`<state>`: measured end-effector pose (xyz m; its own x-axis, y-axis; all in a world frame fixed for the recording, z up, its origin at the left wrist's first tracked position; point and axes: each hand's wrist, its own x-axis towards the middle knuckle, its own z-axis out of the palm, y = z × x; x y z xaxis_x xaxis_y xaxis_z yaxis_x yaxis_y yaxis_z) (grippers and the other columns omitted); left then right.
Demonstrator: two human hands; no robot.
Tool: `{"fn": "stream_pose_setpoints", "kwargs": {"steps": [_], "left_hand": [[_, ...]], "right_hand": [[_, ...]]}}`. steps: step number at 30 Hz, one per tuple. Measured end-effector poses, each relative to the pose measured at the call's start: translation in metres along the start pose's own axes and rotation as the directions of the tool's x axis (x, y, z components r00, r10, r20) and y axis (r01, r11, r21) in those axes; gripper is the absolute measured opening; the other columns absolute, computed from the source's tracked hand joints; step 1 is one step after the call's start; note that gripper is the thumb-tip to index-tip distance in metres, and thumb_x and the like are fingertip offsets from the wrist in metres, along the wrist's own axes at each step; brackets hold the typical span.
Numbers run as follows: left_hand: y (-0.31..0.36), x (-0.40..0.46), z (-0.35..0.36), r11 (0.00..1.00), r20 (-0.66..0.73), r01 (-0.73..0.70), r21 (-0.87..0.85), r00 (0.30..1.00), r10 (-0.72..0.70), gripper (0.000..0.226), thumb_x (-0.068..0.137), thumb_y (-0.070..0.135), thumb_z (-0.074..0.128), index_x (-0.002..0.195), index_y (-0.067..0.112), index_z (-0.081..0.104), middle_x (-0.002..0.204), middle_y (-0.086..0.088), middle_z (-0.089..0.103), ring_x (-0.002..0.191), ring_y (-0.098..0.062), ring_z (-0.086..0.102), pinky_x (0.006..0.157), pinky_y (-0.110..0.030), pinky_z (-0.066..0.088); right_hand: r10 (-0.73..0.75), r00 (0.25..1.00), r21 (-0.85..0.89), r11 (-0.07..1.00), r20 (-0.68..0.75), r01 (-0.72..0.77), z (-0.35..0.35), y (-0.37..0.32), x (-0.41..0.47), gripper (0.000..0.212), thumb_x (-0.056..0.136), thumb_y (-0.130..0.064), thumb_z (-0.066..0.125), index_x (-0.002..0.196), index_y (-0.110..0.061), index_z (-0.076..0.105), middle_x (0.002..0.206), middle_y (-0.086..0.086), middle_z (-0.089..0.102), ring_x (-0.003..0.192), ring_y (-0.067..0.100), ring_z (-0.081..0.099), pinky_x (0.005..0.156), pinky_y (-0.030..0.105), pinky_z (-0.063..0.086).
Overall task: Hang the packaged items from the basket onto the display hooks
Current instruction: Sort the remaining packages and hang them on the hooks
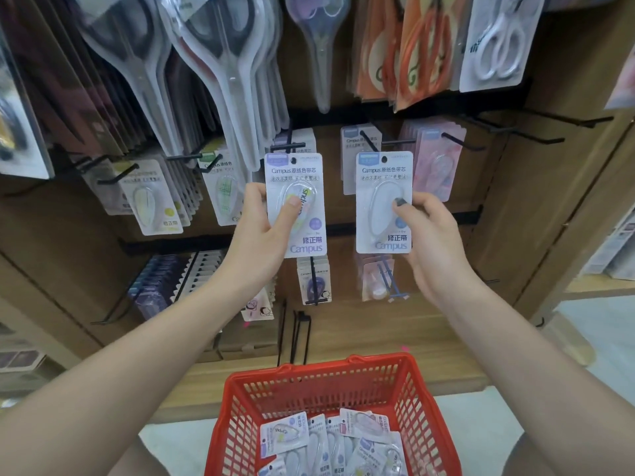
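My left hand [264, 231] pinches a purple-labelled correction tape pack [295, 173] upright, thumb on its blister. My right hand [429, 231] pinches a blue-labelled correction tape pack [383, 173] the same way. Both packs are held up in front of the middle row of black display hooks. One hook [288, 146] sticks out just above the left pack's hole, another hook [369, 140] just above the right pack. A red basket [309, 376] below holds several more packs [330, 444].
Packaged scissors [226, 63] hang in the row above. Similar tape packs [154, 197] hang to the left and pink ones [436, 159] to the right. Bare hooks [536, 137] jut out at the right. More stock [314, 280] hangs in the lower row.
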<state>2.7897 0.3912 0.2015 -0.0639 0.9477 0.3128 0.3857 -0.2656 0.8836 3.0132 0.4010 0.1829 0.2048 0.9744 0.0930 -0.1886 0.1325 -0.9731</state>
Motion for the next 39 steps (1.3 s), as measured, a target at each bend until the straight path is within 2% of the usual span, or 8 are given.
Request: {"fn": "stream_pose_setpoints", "kwargs": {"steps": [3,8,15,19,24,27,33,39], "left_hand": [[-0.001,-0.003,0.007,0.999,-0.041,0.029,-0.044,0.999,-0.031,0.022,0.109,0.043,0.049,0.12,0.024,0.046,0.109,0.013,0.063,0.08,0.013,0.061,0.064,-0.006,0.045],[-0.006,0.001,0.011,0.994,-0.054,0.076,-0.078,0.995,-0.08,0.021,0.109,0.043,0.049,0.12,0.026,0.046,0.11,0.017,0.063,0.083,0.016,0.062,0.066,-0.009,0.046],[-0.013,0.023,0.018,0.992,-0.028,0.123,-0.031,0.992,-0.124,0.026,0.111,0.039,0.046,0.132,0.025,0.04,0.109,0.021,0.062,0.082,0.021,0.06,0.067,-0.008,0.046],[-0.024,0.043,0.023,0.99,-0.053,0.143,0.0,0.988,-0.143,0.032,0.112,0.036,0.044,0.14,0.024,0.035,0.12,0.013,0.065,0.103,0.004,0.062,0.082,-0.016,0.046],[-0.028,0.071,0.038,0.975,-0.098,0.209,0.079,0.975,-0.201,0.054,0.113,0.041,0.036,0.16,0.022,0.018,0.144,-0.006,0.047,0.129,-0.025,0.048,0.101,-0.03,0.033],[-0.03,0.092,0.045,0.951,-0.169,0.265,0.156,0.956,-0.239,0.056,0.112,0.043,0.034,0.16,0.02,0.017,0.154,-0.017,0.041,0.141,-0.036,0.044,0.107,-0.041,0.037],[-0.04,0.105,0.054,0.93,-0.196,0.314,0.193,0.941,-0.277,0.052,0.11,0.044,0.032,0.156,0.023,0.018,0.148,-0.023,0.041,0.131,-0.042,0.048,0.093,-0.042,0.035],[-0.05,0.088,0.045,0.942,-0.147,0.295,0.163,0.951,-0.272,0.064,0.11,0.048,0.039,0.161,0.019,0.014,0.163,-0.017,0.032,0.141,-0.035,0.044,0.108,-0.038,0.036]], "right_hand": [[-0.069,0.997,-0.072,0.995,-0.031,0.066,0.001,0.002,0.0,0.011,0.104,-0.022,0.061,0.113,-0.017,0.065,0.094,-0.012,0.078,0.093,0.011,0.076,0.077,0.035,0.061],[-0.115,0.992,-0.122,0.987,-0.045,0.108,0.001,0.002,0.004,0.004,0.105,-0.022,0.06,0.107,-0.02,0.063,0.081,-0.024,0.075,0.081,-0.003,0.073,0.062,0.015,0.053],[-0.141,0.986,-0.22,0.968,-0.086,0.119,0.001,0.01,0.009,0.005,0.105,-0.027,0.059,0.104,-0.023,0.061,0.084,-0.022,0.075,0.083,-0.005,0.072,0.064,0.018,0.053],[-0.093,0.993,-0.214,0.974,-0.067,0.077,0.007,0.014,0.026,0.005,0.105,-0.029,0.06,0.106,-0.024,0.06,0.091,-0.019,0.071,0.078,-0.006,0.071,0.06,0.014,0.052],[0.011,0.998,-0.265,0.964,-0.069,-0.029,0.02,0.019,0.074,0.007,0.104,-0.037,0.059,0.102,-0.03,0.059,0.112,-0.004,0.071,0.104,0.016,0.071,0.094,0.044,0.061],[0.037,0.995,-0.315,0.947,-0.097,-0.066,0.026,0.02,0.104,0.012,0.103,-0.04,0.059,0.1,-0.028,0.058,0.114,0.003,0.071,0.104,0.022,0.069,0.098,0.047,0.058],[0.12,0.99,-0.329,0.934,-0.076,-0.139,0.038,0.024,0.141,0.046,0.105,-0.044,0.054,0.14,-0.014,0.054,0.133,0.005,0.058,0.117,0.026,0.059,0.095,0.04,0.059],[0.169,0.977,-0.332,0.921,-0.127,-0.202,0.038,0.035,0.146,0.064,0.098,-0.055,0.058,0.144,-0.013,0.045,0.137,0.01,0.059,0.116,0.03,0.064,0.103,0.046,0.055]]}}
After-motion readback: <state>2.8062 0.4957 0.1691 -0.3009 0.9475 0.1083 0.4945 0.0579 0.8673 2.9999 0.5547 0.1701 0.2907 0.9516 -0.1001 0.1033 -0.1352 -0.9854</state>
